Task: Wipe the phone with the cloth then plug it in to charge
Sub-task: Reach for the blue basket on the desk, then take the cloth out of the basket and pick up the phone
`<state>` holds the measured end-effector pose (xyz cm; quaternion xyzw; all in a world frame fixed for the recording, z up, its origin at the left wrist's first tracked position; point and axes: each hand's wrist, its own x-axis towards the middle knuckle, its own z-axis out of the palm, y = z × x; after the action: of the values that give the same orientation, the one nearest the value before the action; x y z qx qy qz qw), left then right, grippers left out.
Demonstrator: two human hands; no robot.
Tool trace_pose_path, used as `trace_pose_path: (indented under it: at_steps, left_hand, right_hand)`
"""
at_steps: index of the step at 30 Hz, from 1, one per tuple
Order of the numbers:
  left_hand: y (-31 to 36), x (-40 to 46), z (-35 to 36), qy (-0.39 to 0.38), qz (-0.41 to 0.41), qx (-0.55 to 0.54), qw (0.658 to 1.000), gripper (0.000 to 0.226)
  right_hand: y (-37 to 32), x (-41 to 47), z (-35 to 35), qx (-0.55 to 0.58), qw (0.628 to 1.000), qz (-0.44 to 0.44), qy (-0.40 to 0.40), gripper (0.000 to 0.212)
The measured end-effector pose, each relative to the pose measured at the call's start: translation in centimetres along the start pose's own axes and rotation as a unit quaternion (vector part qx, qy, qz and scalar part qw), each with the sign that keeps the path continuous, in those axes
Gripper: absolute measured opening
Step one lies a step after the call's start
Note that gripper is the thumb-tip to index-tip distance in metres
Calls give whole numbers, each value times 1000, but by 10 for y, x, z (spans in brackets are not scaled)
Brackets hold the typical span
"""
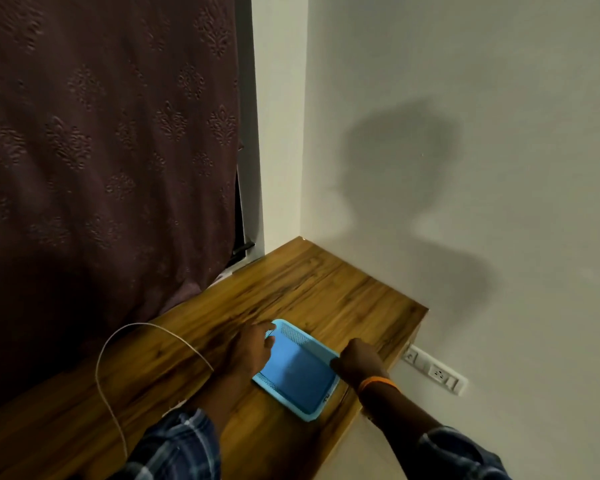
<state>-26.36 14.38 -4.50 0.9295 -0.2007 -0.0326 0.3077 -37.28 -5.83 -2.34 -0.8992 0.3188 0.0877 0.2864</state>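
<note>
Both hands at a light blue plastic tray (300, 370) with perforated walls, sitting on a wooden shelf top (291, 289) near its right edge. Left hand (248, 351) rests on the tray's left rim, fingers (269, 336) loosely curled over the far-left corner; looks like a light hold on the rim, nothing else gripped. Right hand (355, 358) is closed at the right rim; whether it pinches the rim or something inside, I cannot tell. Orange band (376, 382) on that wrist. Tray floor holds a darker blue flat patch (305, 379), possibly the folded cloth; no phone is visible anywhere, so its place is unknown, perhaps under that patch. Judgement: step in hand is getting at the tray's contents. Best done by steadying the tray with 1 hand and lifting the contents straight up with the other, keeping the tray off the shelf edge. Around: a thin pale cable (153, 329) arcs over the shelf to the left, plug end unseen; a wall socket strip (433, 370) sits below the shelf's right end, partly tucked under the overhang, which may hamper reaching it. Dark patterned curtain (108, 150) hangs at left.
</note>
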Motion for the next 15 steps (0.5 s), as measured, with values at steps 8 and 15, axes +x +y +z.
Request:
trace_pose_path:
  at_steps: [8, 15]
  left_hand:
    - [11, 43, 36, -123, 166, 220, 954, 36]
    - [-19, 52, 62, -152, 224, 394, 879, 34]
  right_hand:
    - [-31, 40, 34, -66, 991, -115, -10, 31]
    - [-29, 57, 69, -146, 976, -156, -45, 29]
